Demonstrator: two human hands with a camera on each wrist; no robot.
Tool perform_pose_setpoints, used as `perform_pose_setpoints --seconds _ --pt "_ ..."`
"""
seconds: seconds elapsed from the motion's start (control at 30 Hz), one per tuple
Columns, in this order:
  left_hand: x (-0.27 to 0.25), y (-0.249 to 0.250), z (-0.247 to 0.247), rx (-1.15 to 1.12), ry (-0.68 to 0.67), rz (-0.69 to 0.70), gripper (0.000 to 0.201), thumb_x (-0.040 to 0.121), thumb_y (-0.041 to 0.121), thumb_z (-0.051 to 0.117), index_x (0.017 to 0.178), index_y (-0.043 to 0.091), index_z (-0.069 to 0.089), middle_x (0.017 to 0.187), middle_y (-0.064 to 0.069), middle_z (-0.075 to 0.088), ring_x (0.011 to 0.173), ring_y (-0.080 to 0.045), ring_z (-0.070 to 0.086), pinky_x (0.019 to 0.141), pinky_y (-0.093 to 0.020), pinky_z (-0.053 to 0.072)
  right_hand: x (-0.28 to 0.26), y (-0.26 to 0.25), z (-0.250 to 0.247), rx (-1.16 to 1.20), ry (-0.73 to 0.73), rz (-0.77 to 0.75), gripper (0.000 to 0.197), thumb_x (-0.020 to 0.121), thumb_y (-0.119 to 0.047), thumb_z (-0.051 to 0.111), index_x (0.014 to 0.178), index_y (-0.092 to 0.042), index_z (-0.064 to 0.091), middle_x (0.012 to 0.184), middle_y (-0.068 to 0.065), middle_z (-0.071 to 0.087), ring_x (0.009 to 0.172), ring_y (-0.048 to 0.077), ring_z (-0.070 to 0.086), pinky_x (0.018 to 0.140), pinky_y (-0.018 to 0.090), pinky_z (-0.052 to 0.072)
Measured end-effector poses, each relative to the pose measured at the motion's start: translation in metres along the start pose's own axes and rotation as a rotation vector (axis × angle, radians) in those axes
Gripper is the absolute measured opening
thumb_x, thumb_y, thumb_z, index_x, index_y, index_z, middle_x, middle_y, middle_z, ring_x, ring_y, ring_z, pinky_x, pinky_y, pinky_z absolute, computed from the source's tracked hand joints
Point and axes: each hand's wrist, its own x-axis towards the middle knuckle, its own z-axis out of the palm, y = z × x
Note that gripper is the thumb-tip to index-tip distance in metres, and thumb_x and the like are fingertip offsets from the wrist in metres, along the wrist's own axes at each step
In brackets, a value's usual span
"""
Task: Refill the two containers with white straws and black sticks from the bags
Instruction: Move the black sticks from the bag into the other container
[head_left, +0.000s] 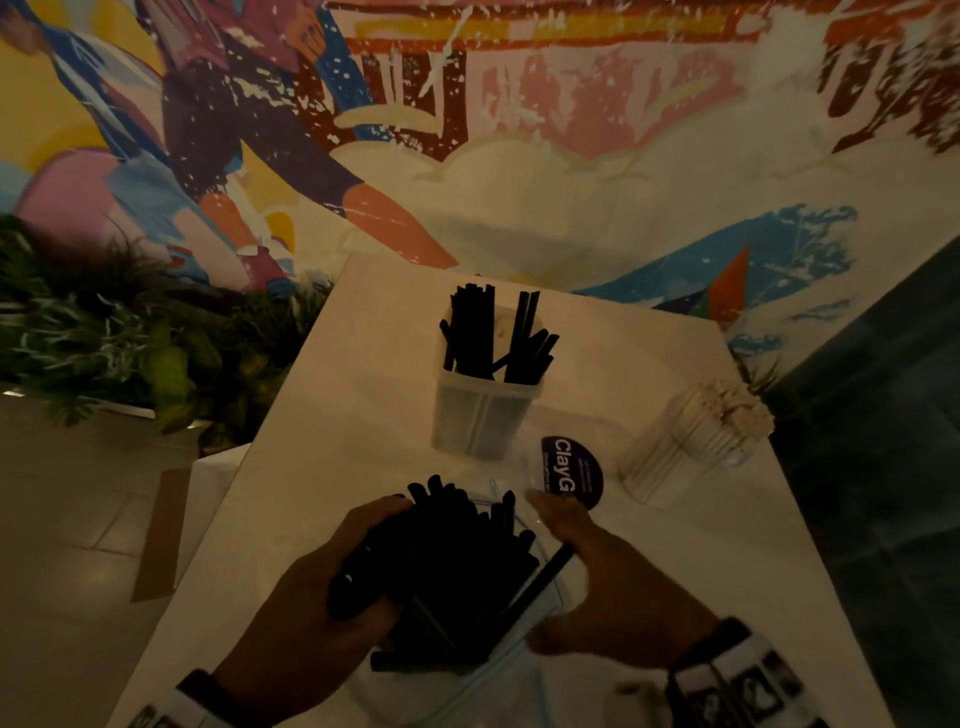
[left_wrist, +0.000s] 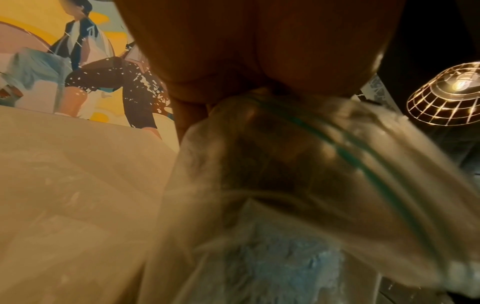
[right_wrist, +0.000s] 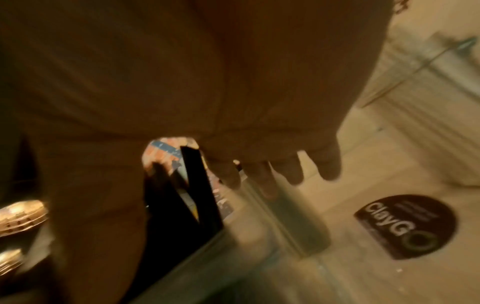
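Your table (head_left: 649, 571) holds everything. On it, near you, the clear bag (head_left: 498, 670) lies open. Your left hand (head_left: 332, 603) clasps a bundle of black sticks (head_left: 457, 566) at its mouth; your right hand (head_left: 618, 582) pinches the bag's edge. Beyond stand the stick container (head_left: 480, 415) and, right, the straw container (head_left: 691, 441).

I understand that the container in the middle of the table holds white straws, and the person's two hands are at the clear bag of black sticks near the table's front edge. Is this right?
Not quite. In the head view the middle container holds black sticks, not white straws; the white straws lie further right. The rest stands: left hand and right hand are at the clear bag.
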Motion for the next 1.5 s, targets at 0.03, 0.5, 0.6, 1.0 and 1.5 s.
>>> perform_pose_setpoints --seconds 0.03,0.5,0.6,1.0,1.5 --pt "0.000 0.001 0.001 -0.003 -0.009 0.006 0.068 0.082 0.008 0.068 0.120 0.058 0.042 0.116 0.024 0.062 0.105 0.001 0.061 0.084 -0.013 0.050 0.001 -0.008 0.010 -0.081 0.054 -0.090 0.105 0.072 -0.046 0.077 0.130 -0.062 -0.008 0.136 -0.044 -0.013 0.135 -0.013 -0.019 0.118 0.023 -0.002" --pt "-0.002 0.002 0.010 0.028 0.088 0.060 0.066 0.058 0.061 0.074 0.118 0.051 0.049 0.117 0.028 0.059 0.108 0.008 0.056 0.088 -0.007 0.044 0.018 -0.012 0.081 0.287 0.622 -0.340 0.040 0.078 -0.044 0.062 0.118 -0.040 0.061 0.107 -0.024 0.068 0.098 -0.009 0.063 0.086 0.013 0.051" --pt "-0.003 -0.001 0.011 0.018 0.161 0.073 0.056 0.061 0.052 0.073 0.114 0.045 0.056 0.111 0.024 0.063 0.103 0.005 0.060 0.081 -0.006 0.046 0.013 -0.011 0.078 0.365 0.666 -0.293 0.029 0.072 -0.044 0.067 0.097 -0.059 0.065 0.091 -0.031 0.069 0.087 -0.008 0.066 0.077 0.013 0.053" --pt "-0.007 -0.011 0.010 0.013 0.243 0.059 0.047 0.059 0.046 0.069 0.106 0.043 0.061 0.102 0.021 0.066 0.096 0.004 0.062 0.079 -0.008 0.048 0.011 -0.010 0.076 0.479 0.582 -0.234 0.026 0.080 -0.001 0.063 0.071 -0.024 0.058 0.062 -0.006 0.063 0.056 0.003 0.056 0.054 0.016 0.044" --pt "-0.007 -0.006 0.012 0.046 0.202 0.061 0.049 0.064 0.017 0.075 0.101 0.046 0.061 0.096 0.022 0.068 0.090 0.004 0.064 0.074 -0.008 0.050 0.020 0.003 0.071 0.537 0.613 -0.297 0.006 0.071 -0.012 0.056 0.068 -0.017 0.060 0.072 0.001 0.068 0.070 0.016 0.065 0.067 0.028 0.053"
